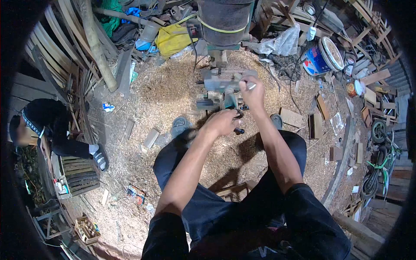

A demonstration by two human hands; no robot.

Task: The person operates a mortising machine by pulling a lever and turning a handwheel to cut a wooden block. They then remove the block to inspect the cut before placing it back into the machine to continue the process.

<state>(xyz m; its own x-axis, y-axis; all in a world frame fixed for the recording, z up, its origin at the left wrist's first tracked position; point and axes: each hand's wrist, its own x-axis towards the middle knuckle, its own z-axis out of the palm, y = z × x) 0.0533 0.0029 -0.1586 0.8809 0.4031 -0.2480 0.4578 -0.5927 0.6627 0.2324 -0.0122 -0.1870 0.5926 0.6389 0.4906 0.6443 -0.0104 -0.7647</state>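
Note:
In front of me on the floor stands a low metal machine (212, 103) with a blurred grey upper part. My left hand (222, 122) is closed over the near end of it, at a dark round handwheel (238, 114). A black knob (239, 131) sticks out just below those fingers. Raised at the machine's right side, my right hand (255, 93) is curled into a fist. A short pale, rod-like piece (251, 86) shows at its thumb; the rest is hidden by the fingers.
Wood shavings (143, 104) cover the floor. At left a person (47, 128) sits beside stacked sticks. Beyond the machine is a dark drum (225, 21). Wood blocks (315, 125), a paint bucket (316, 60) and a green toy-like bike (381, 167) lie to the right.

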